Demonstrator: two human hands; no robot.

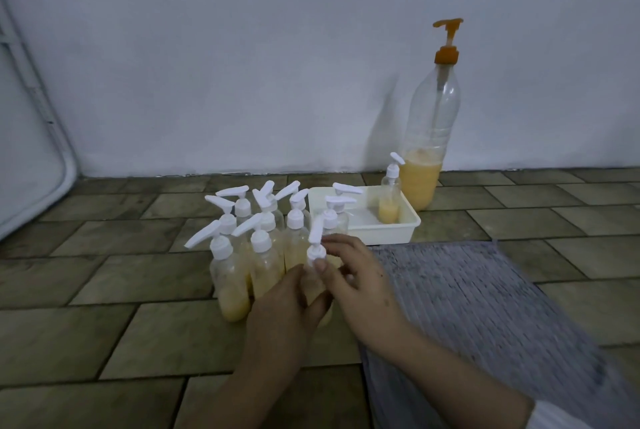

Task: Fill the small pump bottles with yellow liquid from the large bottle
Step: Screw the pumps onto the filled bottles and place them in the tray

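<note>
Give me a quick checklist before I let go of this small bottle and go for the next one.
1. Held bottle gripped by left hand and right hand: ok.
2. Its white pump seated straight: cannot tell, fingers cover the collar.
3. Bottle upright: ok.
4. Big bottle has yellow liquid left: ok, roughly the bottom third.
5. Tray bottle filled: not ok, only a little yellow at the bottom.
6. Free floor beside the filled group: ok, bare tiles in front.
</note>
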